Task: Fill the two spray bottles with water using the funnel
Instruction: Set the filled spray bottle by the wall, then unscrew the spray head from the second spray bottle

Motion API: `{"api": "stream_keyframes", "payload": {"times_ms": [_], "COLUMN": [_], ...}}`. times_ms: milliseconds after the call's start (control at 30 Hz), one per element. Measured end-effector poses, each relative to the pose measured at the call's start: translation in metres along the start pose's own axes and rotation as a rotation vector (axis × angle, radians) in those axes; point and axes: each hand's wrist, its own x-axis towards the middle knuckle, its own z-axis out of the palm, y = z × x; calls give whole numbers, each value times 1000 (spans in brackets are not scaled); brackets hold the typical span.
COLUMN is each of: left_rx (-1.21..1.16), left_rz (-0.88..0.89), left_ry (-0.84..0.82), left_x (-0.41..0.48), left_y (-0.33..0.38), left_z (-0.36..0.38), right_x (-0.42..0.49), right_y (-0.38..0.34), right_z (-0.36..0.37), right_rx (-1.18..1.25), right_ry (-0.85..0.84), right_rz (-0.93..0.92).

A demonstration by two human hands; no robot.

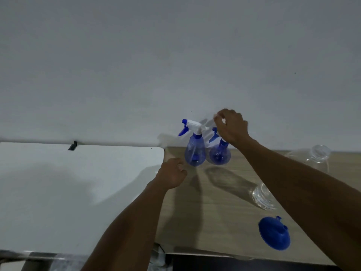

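Two translucent blue spray bottles stand side by side at the back of the brown table, close to the wall. The left spray bottle (194,152) has its white and blue trigger head on. My right hand (231,127) grips the white trigger head of the right spray bottle (219,156) from above, hiding most of that head. My left hand (172,174) hovers just left of the left bottle's base, fingers loosely curled, holding nothing. The blue funnel (273,233) lies mouth down near the table's front right.
A white table (78,182) adjoins the brown table (214,212) on the left. A clear plastic bottle (262,196) lies partly under my right forearm. Another clear bottle (318,155) with an open mouth stands at the back right. A plain wall rises behind.
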Motion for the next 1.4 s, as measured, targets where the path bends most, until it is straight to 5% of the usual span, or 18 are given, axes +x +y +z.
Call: {"api": "stream_keyframes", "payload": {"times_ms": [167,500,767,1000,1267,1400], "left_rx": [16,-63,-122,-71,-139,-131], "left_rz": [21,210,193,123,143,166], "left_ry": [-52,-35,-35,29,1,3], "left_x": [-10,-54,-98,-114,-109,-107], "left_y": [8,31,20,20,8,5], "left_z": [22,71,133,139,136,137], "right_x": [-27,-113,-214,-236,-227,-224], "right_y": [34,32,45,43,44,46], "right_z": [7,-17,-15,8,1,-1], "right_rx": [-219,-110,48,-162,51,-205], "right_ry": [-305,-308,-306,-121,-280,-212], "right_rz": [90,-98,-232,-264,-350,-370]}}
